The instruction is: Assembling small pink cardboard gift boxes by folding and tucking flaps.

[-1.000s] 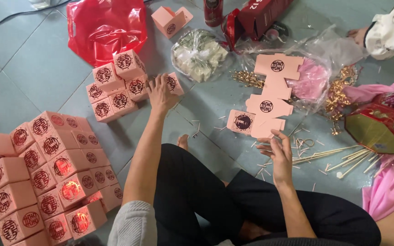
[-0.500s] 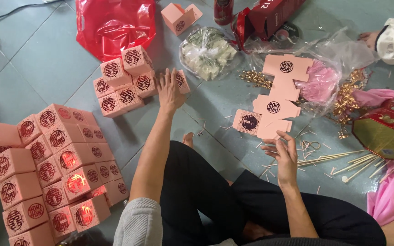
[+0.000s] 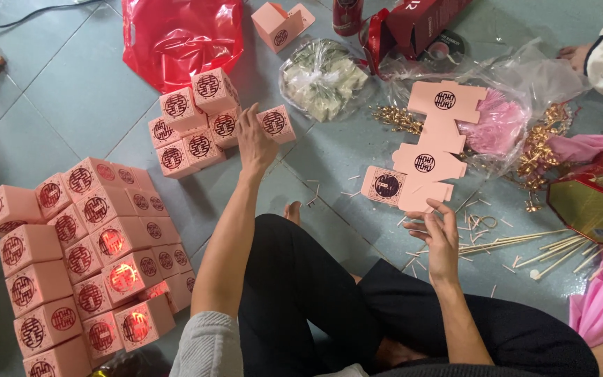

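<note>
The left hand (image 3: 256, 143) reaches forward with its fingers (image 3: 247, 117) loosely spread, the tips resting on a small pink box (image 3: 276, 123) that sits at the right edge of a cluster of folded pink boxes (image 3: 193, 122); whether the fingers actually grip that box or only touch it is hard to tell from above. The right hand (image 3: 441, 237) lies nearer the body, fingers (image 3: 440, 207) spread and slightly curled, their tips just at the lower edge of a flat unfolded pink box blank (image 3: 413, 197) on the tiled floor (image 3: 78, 91). More flat blanks (image 3: 441, 122) lie stacked beyond it, running away from the person. Beside the right hand, thin wooden sticks (image 3: 518, 244) lie scattered on the floor. To the far left a large pile of finished pink boxes (image 3: 78, 251) is packed close together. Beyond the cluster sits a crumpled red plastic bag (image 3: 179, 35), and right of that a clear bag of pale contents (image 3: 322, 77). Gold trimmings (image 3: 539, 150) and a pink tassel bundle (image 3: 500, 129) lie by the blanks, with a red and green octagonal box (image 3: 594, 202) at the right edge.
</note>
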